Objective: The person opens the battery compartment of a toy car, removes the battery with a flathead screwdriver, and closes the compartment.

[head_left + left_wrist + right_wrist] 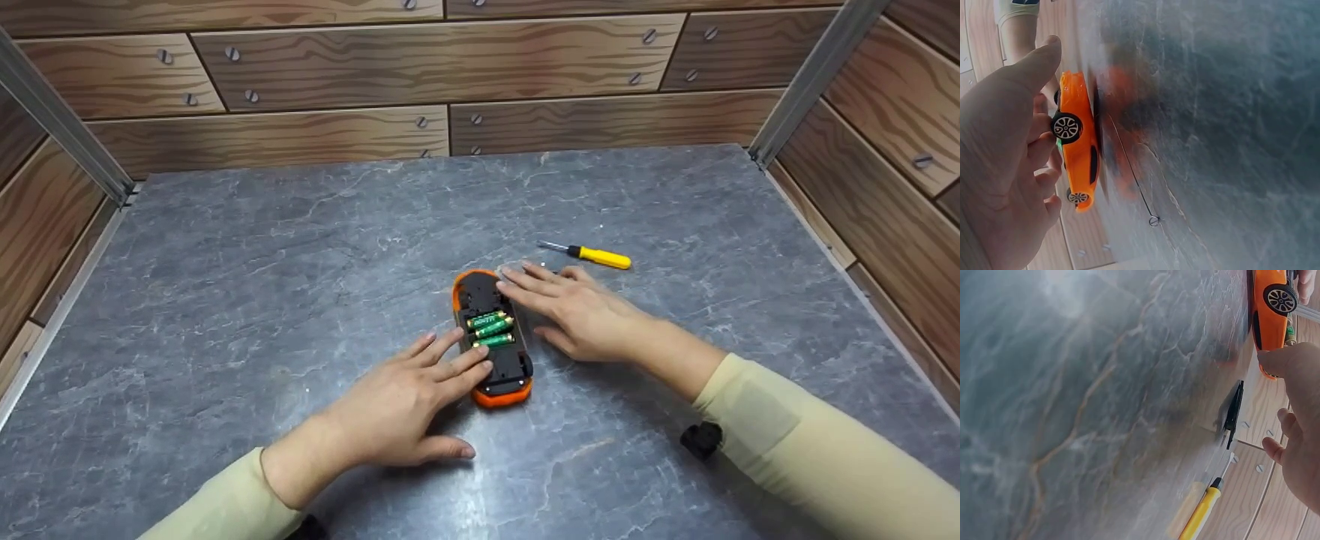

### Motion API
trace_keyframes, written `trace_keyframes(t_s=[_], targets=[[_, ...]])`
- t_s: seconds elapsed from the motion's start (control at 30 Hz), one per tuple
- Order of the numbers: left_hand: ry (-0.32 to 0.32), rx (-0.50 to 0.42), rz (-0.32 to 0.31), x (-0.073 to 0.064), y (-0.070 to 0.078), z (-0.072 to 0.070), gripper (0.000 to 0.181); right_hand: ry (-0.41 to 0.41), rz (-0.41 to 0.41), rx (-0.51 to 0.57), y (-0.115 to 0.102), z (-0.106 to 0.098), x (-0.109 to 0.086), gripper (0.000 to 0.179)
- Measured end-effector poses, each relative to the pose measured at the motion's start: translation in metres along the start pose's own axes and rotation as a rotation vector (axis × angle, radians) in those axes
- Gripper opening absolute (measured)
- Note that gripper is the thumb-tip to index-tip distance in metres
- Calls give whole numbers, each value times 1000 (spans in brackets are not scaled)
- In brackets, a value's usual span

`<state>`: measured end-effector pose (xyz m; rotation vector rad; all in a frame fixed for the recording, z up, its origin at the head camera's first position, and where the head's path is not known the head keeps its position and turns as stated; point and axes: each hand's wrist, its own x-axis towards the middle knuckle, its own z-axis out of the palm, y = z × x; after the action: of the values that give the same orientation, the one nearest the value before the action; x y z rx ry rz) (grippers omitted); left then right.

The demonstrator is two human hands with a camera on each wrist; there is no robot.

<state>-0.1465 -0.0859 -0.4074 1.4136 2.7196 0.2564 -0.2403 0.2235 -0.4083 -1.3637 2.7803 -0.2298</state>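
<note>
At the lower left of the head view, a person's bare left hand (397, 405) is spreading its fingers, thumb held apart, its fingertips resting on an upturned toy car (510, 365) with a glossy orange rounded body and a matt black underside. The car is lying just right of the frame's centre, belly up, and three green cylindrical batteries (493, 328) with gold-coloured ends are sitting in its open compartment, some at a slant. To the right, the right hand (585, 315) is extending relaxed, parted fingers, their tips reaching the car's far right edge. Beyond it, a screwdriver (604, 258) with a smooth yellow handle, black collar and thin metal shaft is lying flat.

The left wrist view is showing what the head view is hiding: black wheels (1067, 128) with silvery spokes along the car's side. The right wrist view is revealing a thin black piece (1234, 408) lying between car and screwdriver.

Underneath, a grey, marble-veined worktop (300, 262) is spanning the frame and reflecting light at the bottom. A grey metal post (60, 112) is standing at upper left, and wood-patterned panels (435, 64) with screw-head motifs are closing off the top and both sides.
</note>
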Motion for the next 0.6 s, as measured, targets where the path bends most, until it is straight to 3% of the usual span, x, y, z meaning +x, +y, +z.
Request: trace_keyframes(t_s=[0.37, 0.6], targets=[[8, -7, -15, -4, -3, 1, 94, -20, -3, 3, 1, 4, 3, 69], [27, 15, -34, -9, -7, -1, 94, 14, 1, 20, 2, 7, -2, 68]])
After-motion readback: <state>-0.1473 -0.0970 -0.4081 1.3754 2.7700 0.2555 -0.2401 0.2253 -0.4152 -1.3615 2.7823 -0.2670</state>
